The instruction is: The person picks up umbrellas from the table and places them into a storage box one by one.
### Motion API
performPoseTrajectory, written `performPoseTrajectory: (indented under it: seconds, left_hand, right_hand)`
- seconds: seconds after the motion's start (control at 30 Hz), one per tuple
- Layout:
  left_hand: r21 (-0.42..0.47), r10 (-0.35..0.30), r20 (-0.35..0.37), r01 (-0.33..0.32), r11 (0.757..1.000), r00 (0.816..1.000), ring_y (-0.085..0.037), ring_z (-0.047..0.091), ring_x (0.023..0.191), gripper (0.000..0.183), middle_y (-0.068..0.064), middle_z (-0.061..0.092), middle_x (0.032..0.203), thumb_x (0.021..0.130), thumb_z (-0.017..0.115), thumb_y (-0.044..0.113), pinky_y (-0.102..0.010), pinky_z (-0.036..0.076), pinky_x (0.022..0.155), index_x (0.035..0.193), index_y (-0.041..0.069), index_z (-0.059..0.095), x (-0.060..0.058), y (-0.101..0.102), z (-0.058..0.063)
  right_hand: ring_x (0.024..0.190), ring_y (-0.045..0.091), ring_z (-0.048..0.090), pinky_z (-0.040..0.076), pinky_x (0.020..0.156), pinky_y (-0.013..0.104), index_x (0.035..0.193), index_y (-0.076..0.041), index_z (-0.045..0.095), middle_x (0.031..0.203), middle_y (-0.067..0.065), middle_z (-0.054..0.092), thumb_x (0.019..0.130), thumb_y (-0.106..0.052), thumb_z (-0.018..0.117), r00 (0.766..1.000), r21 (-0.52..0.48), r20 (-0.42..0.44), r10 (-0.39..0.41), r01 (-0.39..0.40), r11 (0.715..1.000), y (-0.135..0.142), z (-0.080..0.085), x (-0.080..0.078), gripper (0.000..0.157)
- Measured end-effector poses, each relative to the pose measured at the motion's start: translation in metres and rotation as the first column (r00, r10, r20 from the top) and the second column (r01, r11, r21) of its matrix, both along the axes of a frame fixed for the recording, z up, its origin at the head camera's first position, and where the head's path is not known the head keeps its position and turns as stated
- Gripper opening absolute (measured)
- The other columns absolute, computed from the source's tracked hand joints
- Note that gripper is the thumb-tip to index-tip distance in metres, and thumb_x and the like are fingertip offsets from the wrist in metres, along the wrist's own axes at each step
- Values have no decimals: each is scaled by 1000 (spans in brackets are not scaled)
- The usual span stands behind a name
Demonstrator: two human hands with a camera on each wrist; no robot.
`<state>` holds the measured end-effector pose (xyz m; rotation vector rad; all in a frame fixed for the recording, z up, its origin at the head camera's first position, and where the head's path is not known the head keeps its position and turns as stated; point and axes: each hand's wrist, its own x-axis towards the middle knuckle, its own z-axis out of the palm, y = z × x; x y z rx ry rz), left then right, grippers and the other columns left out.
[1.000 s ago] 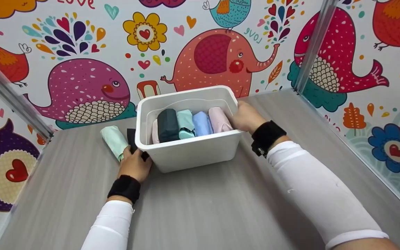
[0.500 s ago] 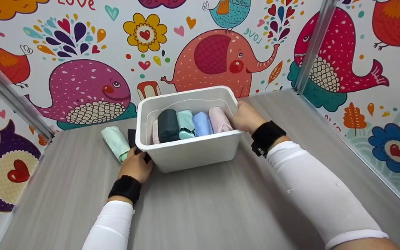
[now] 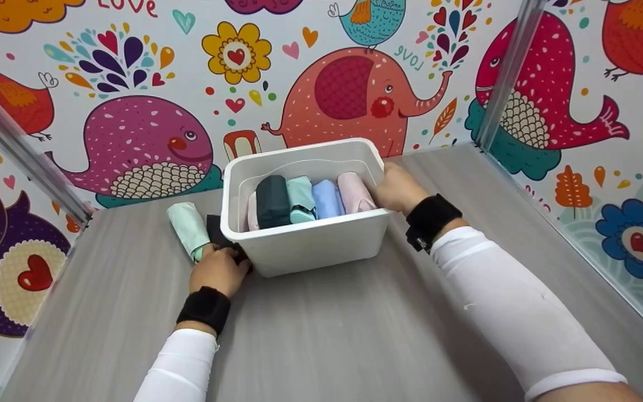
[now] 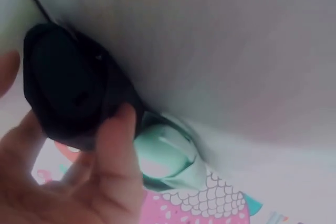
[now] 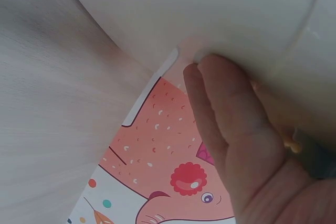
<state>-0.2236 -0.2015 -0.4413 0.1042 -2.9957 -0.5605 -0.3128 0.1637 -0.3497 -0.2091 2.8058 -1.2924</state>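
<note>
My left hand (image 3: 218, 272) grips a folded black umbrella (image 3: 218, 231) lying on the table beside the bin's left end. In the left wrist view, fingers reach around the umbrella's rounded dark end (image 4: 65, 77), from which a thin cord trails. A mint-green folded umbrella (image 3: 187, 226) lies just left of it. The white plastic bin (image 3: 310, 248) stands slightly turned, and my right hand (image 3: 399, 190) holds its right end at the rim. Inside, side by side, are a dark umbrella (image 3: 273, 202), a teal one (image 3: 301, 201), a blue one (image 3: 327, 199) and pink ones (image 3: 355, 192).
The grey wood-grain tabletop (image 3: 321, 335) extends in front of the bin and to both sides. Behind it rises a wall with cartoon animals (image 3: 349, 89). Metal corner posts (image 3: 508, 78) stand at the back left and right.
My left hand has shifted very slightly, and the black umbrella has slid a little toward me. The bin and my right hand have stayed in place.
</note>
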Motion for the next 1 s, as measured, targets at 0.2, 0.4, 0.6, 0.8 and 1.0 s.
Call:
performPoseTrajectory:
  seconds: [0.2,0.4,0.6,0.8,1.0]
  left_hand:
    - [47,72,66,-75,996,995,-52,64,110,42,-33,63,120,93,75,30,-66,52,93,118,-3,68,3,-2,2]
    - [83,117,185,-134,987,976,-58,62,112,75,-42,49,130,85,79,29,-67,52,94,140,-11,46,7,-1,7]
    - [65,104,233,-123,990,967,-52,67,103,82,-43,58,123,80,81,24,-60,56,83,140,-8,35,14,-1,6]
    - [93,84,232,-108,990,969,-43,70,88,80,-38,67,107,81,79,23,-53,55,75,137,-8,30,19,-5,1]
    - [180,119,181,-152,972,976,-44,69,92,75,-40,64,112,88,69,26,-54,54,80,140,-8,27,23,-7,-2]
  right_hand:
    - [104,31,61,50,104,52,130,7,61,125,27,69,100,-16,58,1000,14,9,-14,14,1000,1,-1,-1,38]
    - [100,30,61,50,100,51,125,5,65,121,25,71,98,-11,58,1000,12,12,-7,7,1000,1,0,-1,32]
    - [100,31,61,51,101,50,130,3,63,122,23,71,101,-30,62,1000,2,25,-16,16,1000,0,-1,0,44]
    - [105,32,62,50,107,53,135,3,60,127,25,70,101,-38,62,999,11,37,-28,28,1000,-1,-1,0,53]
    - [108,32,62,49,109,54,136,2,60,128,24,70,101,-35,64,999,0,42,-27,27,1000,0,-1,-1,51]
